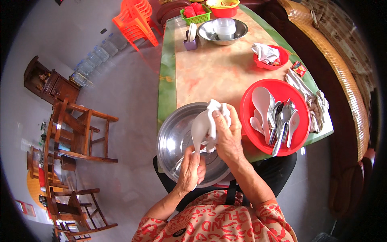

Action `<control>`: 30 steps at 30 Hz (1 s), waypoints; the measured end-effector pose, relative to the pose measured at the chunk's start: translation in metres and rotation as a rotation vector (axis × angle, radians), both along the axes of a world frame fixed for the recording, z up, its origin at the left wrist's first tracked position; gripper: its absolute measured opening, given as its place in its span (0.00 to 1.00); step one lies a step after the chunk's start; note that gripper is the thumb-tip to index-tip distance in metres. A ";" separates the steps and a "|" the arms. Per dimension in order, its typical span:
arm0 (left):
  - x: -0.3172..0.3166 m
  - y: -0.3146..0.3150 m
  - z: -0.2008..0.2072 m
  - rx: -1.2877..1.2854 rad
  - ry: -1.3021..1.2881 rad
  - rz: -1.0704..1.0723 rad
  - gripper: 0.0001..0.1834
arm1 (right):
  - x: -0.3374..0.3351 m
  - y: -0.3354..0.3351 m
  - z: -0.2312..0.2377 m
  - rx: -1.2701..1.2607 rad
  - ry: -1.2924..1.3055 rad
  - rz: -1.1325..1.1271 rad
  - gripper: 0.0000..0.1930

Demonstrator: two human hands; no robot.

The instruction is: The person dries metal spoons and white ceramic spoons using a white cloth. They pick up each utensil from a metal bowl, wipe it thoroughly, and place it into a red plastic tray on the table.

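Near end first: patterned shirt [217, 220] at my front, both forearms reaching away from me; left fingers [194, 161] pinch the handle of a white spoon [199, 128], closed around it; right fingers [234, 119] are bunched around a white cloth [213, 117], thumb on top, pressing it along the right side of the spoon's bowl; fingertips behind the cloth are hidden, can't tell how they sit.

Key geometry: the spoon is above the metal basin [164, 141]; its long axis runs away from me, handle end near and in my left, bowl end far and just left of my right fingers; so left has the handle, right is nearer the bowl. Metal basin sits mostly left of my hands, some utensil showing at its near side, too covered to identify.

To the right, near corner of the bench [209, 76]: red basin [246, 107] with a big white ladle [262, 99], small white spoons and a heap of metal ones, axes mostly near-to-far; right hand is the nearer one to it; crumpled rag [318, 107] just beside its right rim.

Farther along: red basket [284, 56] with a pale cloth in it; steel bowl [204, 34] holding clear tubs [224, 28]; purple holder [190, 44] beside that; green basket [197, 19] near the far end; stacked orange chairs [135, 26] beyond, on the floor.
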State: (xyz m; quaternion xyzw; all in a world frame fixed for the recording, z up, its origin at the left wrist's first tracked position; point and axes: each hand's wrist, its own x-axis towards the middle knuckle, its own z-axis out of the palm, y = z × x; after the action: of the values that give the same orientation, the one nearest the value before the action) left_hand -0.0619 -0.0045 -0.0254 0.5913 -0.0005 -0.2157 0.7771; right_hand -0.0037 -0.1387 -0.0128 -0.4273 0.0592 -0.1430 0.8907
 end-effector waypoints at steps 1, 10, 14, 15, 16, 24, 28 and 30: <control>0.002 0.001 -0.003 -0.061 0.104 -0.044 0.16 | -0.005 0.003 0.005 -0.237 -0.018 -0.050 0.15; 0.013 0.004 0.002 -0.249 0.300 -0.100 0.20 | -0.014 0.013 -0.013 -1.062 -0.306 -0.308 0.19; 0.014 0.013 0.000 -0.247 0.301 -0.112 0.20 | -0.022 0.003 -0.008 -1.169 -0.435 -0.168 0.20; 0.014 0.016 -0.003 -0.268 0.308 -0.141 0.20 | -0.023 0.002 -0.008 -1.165 -0.478 -0.138 0.21; 0.014 0.017 -0.004 -0.289 0.316 -0.169 0.21 | -0.022 0.003 -0.006 -1.194 -0.501 -0.178 0.21; 0.005 0.002 0.011 -0.255 0.330 -0.203 0.20 | 0.007 0.002 -0.004 -1.370 -0.346 -0.721 0.21; 0.007 0.004 0.008 -0.222 0.279 -0.160 0.20 | -0.001 -0.001 -0.012 -1.390 -0.285 -0.655 0.23; 0.010 0.002 0.008 -0.201 0.276 -0.147 0.20 | -0.004 0.000 -0.014 -1.420 -0.271 -0.605 0.22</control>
State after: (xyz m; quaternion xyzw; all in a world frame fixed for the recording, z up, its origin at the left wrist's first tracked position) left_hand -0.0516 -0.0025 -0.0175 0.4738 0.0413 -0.3499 0.8071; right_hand -0.0076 -0.1383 -0.0266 -0.8388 -0.0417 -0.4338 0.3262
